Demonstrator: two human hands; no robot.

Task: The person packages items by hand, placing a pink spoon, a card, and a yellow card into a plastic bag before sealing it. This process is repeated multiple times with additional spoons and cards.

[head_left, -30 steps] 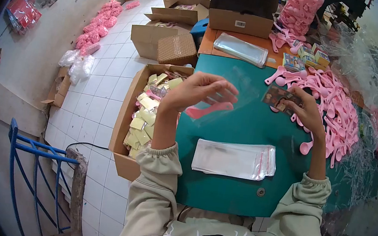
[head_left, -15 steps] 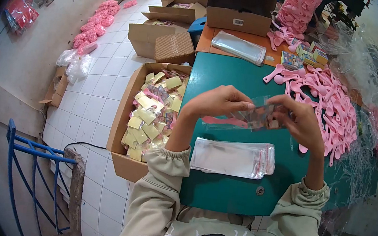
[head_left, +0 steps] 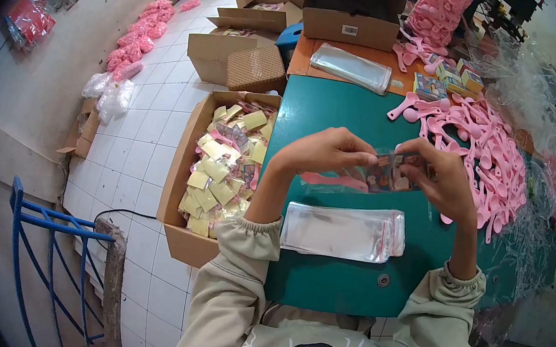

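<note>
Over the green table (head_left: 327, 283), both hands hold one clear plastic bag (head_left: 384, 153). My left hand (head_left: 333, 151) pinches its left side between thumb and fingers. My right hand (head_left: 438, 172) grips the right end, where a small printed packet (head_left: 383, 174) shows through the film. Below my left fingers, a pink spoon (head_left: 334, 180) lies lengthwise, seemingly inside the bag. Nearer my body is a stack of flat clear bags (head_left: 340, 233). To the right of my right hand spreads a heap of pink spoons (head_left: 495, 158).
Left of the table stands a cardboard box (head_left: 177, 234) full of filled bags with yellow cards. Small printed boxes (head_left: 429, 88), more clear bags (head_left: 350, 68) and an open carton (head_left: 350, 26) sit at the back. Crumpled plastic film (head_left: 531, 87) hangs at the right.
The printed packet now shows flatter and more clearly between my hands. My left fingers have shifted slightly right along the bag. The rest looks the same.
</note>
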